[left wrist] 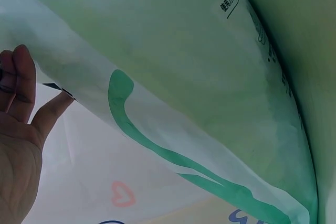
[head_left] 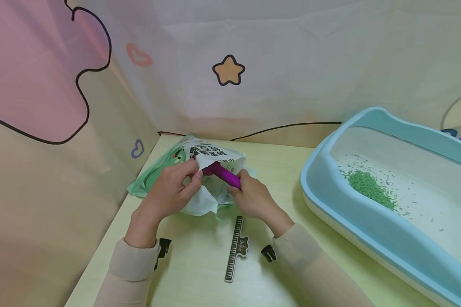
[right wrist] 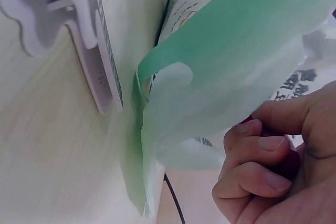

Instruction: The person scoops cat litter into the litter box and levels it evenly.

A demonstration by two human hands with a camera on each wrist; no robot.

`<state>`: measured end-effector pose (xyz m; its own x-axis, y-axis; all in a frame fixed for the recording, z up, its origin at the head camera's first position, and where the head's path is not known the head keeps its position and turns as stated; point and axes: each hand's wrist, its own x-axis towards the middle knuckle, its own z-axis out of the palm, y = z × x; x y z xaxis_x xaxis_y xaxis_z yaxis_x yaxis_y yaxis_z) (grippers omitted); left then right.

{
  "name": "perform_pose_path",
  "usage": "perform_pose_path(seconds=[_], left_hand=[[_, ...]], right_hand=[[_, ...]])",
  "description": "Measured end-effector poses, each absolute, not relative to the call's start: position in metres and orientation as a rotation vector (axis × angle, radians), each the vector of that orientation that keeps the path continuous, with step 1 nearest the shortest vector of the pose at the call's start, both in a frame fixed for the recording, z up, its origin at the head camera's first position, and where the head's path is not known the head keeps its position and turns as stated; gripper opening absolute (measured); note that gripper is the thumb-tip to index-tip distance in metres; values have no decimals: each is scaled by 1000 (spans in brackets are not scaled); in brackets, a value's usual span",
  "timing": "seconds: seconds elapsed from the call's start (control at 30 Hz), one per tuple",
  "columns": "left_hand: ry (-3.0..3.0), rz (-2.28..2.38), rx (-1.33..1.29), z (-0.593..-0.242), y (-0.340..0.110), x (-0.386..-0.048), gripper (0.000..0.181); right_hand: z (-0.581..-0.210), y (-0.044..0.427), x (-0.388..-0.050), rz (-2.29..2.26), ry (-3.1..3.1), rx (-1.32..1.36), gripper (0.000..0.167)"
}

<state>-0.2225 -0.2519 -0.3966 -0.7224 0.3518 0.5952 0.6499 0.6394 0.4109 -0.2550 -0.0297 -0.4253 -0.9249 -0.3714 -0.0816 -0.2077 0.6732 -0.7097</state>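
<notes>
Purple handle reaching into a green-and-white plastic bag

From the head, the plastic bag lies on its side on a pale wooden tabletop, its mouth facing the person. It is thin and crumpled, white with green areas and bold black Chinese characters. The smooth, bright purple handle sits in the bag's mouth, slanting inward; its far end is hidden by the bag's upper flap. Below the bag's mouth lies a piano-key clip. Well to the bag's right stands a blue-rimmed litter tray with a pile of green pellets. The left hand, at the bag's near left, pinches the edge of the flap between thumb and fingers. The right hand, at the bag's near right, is wrapped round the handle's outer end.

From the left wrist, the bag's side shows a curling dark-green printed stripe and small black lettering; the thumb meets the bag's edge.

From the right wrist, the clip's metal spring comes into sight beside the bag. Bent fingers clasp the handle, mostly covering it, close against the bag's pale-green loose film.
</notes>
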Motion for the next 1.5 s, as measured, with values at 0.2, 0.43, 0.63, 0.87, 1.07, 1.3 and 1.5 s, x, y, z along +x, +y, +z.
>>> perform_pose_path(seconds=[0.2, 0.43, 0.63, 0.87, 1.07, 1.3, 1.5], left_hand=[[-2379, -854, -795, -399, -253, -224, 20], [-2369, -848, -797, -400, -254, -226, 20], [-2355, -854, -802, -401, -253, -226, 20], [-2362, -851, -799, -401, -251, -227, 21], [-2363, -847, -796, -402, -251, -225, 18], [-2362, -852, -791, -403, -252, -226, 22], [-2356, -855, -794, -403, -251, -227, 22]], right_hand=[[-433, -18, -251, -1171, 2623, -473, 30], [-439, -5, -249, -1278, 2532, -431, 26], [-435, 8, -248, -1320, 2468, -453, 24], [-438, 23, -251, -1341, 2389, -429, 19], [-449, 27, -252, -1386, 2272, -356, 18], [-455, 27, -253, -1396, 2224, -325, 19], [-459, 30, -258, -1317, 2380, -283, 23]])
